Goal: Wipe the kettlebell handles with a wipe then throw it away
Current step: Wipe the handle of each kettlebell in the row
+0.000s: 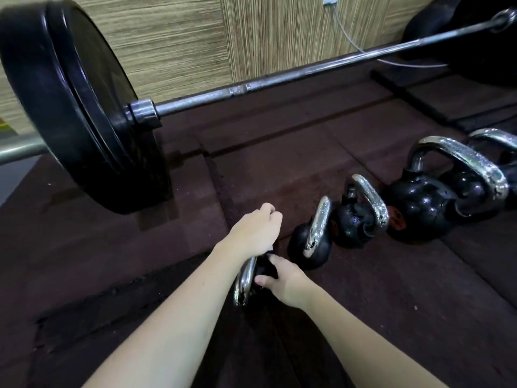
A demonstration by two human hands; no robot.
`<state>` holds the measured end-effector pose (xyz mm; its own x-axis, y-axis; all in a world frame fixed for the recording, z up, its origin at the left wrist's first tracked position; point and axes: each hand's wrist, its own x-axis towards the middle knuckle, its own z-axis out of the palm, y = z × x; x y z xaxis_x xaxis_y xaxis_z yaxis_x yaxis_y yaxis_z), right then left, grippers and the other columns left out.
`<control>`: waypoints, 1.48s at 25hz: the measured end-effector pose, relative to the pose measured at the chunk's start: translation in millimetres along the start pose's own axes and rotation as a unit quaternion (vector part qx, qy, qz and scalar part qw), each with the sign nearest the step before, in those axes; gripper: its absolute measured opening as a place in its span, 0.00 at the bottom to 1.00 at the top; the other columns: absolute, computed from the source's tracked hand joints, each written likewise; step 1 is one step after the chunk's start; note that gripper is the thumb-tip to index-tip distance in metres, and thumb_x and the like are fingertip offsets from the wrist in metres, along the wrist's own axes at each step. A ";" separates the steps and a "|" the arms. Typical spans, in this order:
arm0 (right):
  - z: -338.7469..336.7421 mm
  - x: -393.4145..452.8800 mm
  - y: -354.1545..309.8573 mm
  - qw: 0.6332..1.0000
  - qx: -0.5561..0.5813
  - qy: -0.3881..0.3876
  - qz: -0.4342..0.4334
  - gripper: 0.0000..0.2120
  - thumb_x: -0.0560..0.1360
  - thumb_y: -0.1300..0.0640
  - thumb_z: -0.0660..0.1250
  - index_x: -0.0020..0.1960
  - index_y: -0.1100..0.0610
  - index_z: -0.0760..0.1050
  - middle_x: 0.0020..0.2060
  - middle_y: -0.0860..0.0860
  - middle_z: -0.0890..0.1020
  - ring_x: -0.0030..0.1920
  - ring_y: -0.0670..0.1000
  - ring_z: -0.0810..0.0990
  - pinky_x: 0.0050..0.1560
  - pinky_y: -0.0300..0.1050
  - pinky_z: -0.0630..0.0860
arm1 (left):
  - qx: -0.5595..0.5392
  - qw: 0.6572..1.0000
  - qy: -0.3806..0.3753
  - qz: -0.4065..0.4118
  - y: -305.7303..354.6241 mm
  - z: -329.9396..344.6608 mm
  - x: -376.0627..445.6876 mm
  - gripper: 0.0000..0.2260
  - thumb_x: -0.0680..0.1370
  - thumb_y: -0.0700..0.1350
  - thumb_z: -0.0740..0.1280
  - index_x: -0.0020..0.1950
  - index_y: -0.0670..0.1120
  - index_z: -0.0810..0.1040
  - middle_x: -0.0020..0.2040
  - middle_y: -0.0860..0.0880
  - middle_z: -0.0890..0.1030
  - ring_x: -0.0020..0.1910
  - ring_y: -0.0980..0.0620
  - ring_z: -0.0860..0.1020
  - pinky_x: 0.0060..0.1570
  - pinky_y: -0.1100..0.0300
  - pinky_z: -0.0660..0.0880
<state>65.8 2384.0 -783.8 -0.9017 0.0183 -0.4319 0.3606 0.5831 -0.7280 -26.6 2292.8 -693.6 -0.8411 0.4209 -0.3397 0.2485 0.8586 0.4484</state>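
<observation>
The nearest kettlebell (266, 268) is small and black, with a chrome handle (246, 278), and stands on the dark rubber floor at lower centre. My left hand (256, 228) is closed in a fist over the far top of that handle. A small pale sliver of the wipe (270, 248) shows under it; the rest is hidden. My right hand (284, 278) grips the black body from the right, thumb towards the handle. Three more kettlebells follow in a row to the right: small (310, 247), medium (355, 225) and large (425, 208).
A further chrome handle (500, 138) peeks in at the right edge. A barbell with big black plates (78, 107) and a steel bar (279, 79) lies across the floor beyond my hands. Behind it are a wood-patterned wall and a grey cable (349, 37).
</observation>
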 end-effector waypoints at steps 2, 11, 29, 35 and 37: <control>2.0 2.4 0.8 1.000 -0.018 0.001 -0.005 0.27 0.76 0.49 0.70 0.73 0.50 0.69 0.65 0.51 0.78 0.67 0.53 0.75 0.68 0.48 0.71 | -0.031 0.999 0.036 0.008 -6.4 8.9 -27.9 0.18 0.82 0.47 0.53 0.73 0.53 0.66 0.69 0.45 0.72 0.67 0.42 0.70 0.67 0.47 0.69; 2.9 1.4 3.7 0.999 -0.012 0.012 -0.034 0.28 0.77 0.51 0.71 0.74 0.52 0.68 0.69 0.51 0.76 0.70 0.52 0.73 0.70 0.44 0.67 | -0.273 0.948 0.166 0.009 -36.7 67.5 -141.7 0.32 0.85 0.52 0.60 0.84 0.58 0.44 0.80 0.72 0.41 0.80 0.69 0.51 0.77 0.61 0.57; 0.5 -0.1 -0.7 0.999 -0.011 0.005 -0.041 0.23 0.77 0.55 0.70 0.71 0.53 0.71 0.65 0.52 0.79 0.67 0.53 0.76 0.68 0.45 0.70 | -0.277 0.938 0.204 -0.044 -28.8 79.9 -141.7 0.26 0.83 0.58 0.55 0.81 0.59 0.57 0.70 0.66 0.75 0.63 0.61 0.76 0.58 0.71 0.69; -2.4 0.0 -2.5 0.999 -0.028 0.000 -0.043 0.23 0.77 0.54 0.70 0.71 0.54 0.71 0.65 0.52 0.79 0.66 0.54 0.76 0.66 0.44 0.71 | -0.139 0.958 0.227 -0.108 -13.9 66.4 -115.2 0.21 0.85 0.56 0.57 0.77 0.52 0.63 0.70 0.54 0.76 0.67 0.48 0.77 0.55 0.58 0.69; -2.6 -0.3 -2.4 0.999 -0.031 0.000 -0.041 0.22 0.77 0.54 0.69 0.70 0.55 0.72 0.64 0.53 0.80 0.65 0.54 0.77 0.64 0.45 0.71 | -0.036 0.984 0.134 -0.113 -7.3 37.8 -68.3 0.16 0.86 0.53 0.55 0.69 0.47 0.69 0.64 0.44 0.80 0.62 0.40 0.79 0.53 0.52 0.71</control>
<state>64.6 2384.7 -780.5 -0.9278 -0.0308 -0.3718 0.2702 0.6316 -0.7266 47.2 2268.8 -704.9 -0.9698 0.1204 -0.2123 0.0132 0.8945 0.4469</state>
